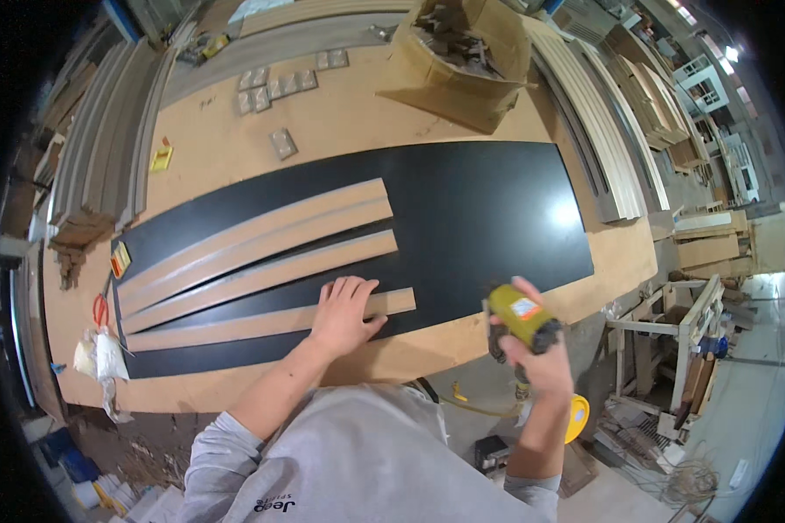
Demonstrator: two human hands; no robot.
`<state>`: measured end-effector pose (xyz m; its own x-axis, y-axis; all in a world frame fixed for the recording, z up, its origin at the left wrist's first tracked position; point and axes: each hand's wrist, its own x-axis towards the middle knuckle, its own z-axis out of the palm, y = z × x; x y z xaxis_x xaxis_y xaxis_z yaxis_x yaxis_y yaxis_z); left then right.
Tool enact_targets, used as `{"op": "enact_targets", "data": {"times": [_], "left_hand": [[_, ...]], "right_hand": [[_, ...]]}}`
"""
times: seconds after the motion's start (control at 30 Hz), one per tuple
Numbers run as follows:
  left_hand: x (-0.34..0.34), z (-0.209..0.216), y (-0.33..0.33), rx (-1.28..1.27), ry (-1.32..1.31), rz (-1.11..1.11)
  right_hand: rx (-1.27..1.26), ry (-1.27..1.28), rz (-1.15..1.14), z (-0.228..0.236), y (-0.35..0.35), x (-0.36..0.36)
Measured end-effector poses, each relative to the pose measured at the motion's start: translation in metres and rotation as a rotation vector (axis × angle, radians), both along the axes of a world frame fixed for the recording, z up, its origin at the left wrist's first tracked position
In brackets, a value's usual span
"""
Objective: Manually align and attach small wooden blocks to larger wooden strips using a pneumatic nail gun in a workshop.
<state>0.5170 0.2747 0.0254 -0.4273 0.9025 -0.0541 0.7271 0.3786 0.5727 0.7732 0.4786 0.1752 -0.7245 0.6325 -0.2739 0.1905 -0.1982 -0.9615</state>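
Several long light-brown wooden strips lie fanned out on a black panel [488,200]. My left hand [344,315] rests over the nearest strip [401,301], fingers extended and thumb apart, pressing near its right end. Farther back are a middle strip [358,248] and the farthest, wider piece [358,199] with a groove line along it. In my right hand [545,362], raised at the panel's front right edge, is an olive-green power tool [519,314] with a cylindrical body and black end. Its working end is partly hidden and blurred.
The panel sits on a wooden worktable [209,139]. An open cardboard box [462,96] of scrap stands at the back, beside small grey blocks [283,144]. Stacked boards [105,148] flank the left; long pale boards [597,131] the right. Red-handled scissors [100,309] and white bags [109,353] are front left.
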Motion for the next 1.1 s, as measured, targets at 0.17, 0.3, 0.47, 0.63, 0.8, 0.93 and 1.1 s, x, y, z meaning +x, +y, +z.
{"op": "enact_targets", "data": {"times": [0.17,0.3,0.47,0.63,0.8,0.93,1.1], "left_hand": [[-0.004,-0.013,0.000,0.031,0.038,-0.051],[-0.005,-0.021,-0.004,0.091,0.051,-0.052],[-0.004,-0.020,-0.005,0.112,0.050,-0.039],[-0.006,-0.017,-0.004,0.100,0.012,-0.042],[-0.008,-0.012,-0.004,0.087,-0.004,-0.057],[-0.009,-0.014,-0.004,0.095,-0.004,-0.055],[-0.007,-0.015,-0.004,0.083,0.001,-0.057]], "right_hand": [[0.133,-0.272,0.292,-0.036,-0.021,-0.040],[0.046,-0.407,0.345,-0.038,-0.028,-0.064],[0.011,-0.406,0.320,-0.040,-0.025,-0.079],[0.063,-0.462,0.381,-0.044,-0.019,-0.085],[0.034,-0.491,0.364,-0.042,-0.019,-0.088],[0.029,-0.550,0.375,-0.039,-0.019,-0.092],[0.020,-0.534,0.350,-0.044,-0.024,-0.085]]}}
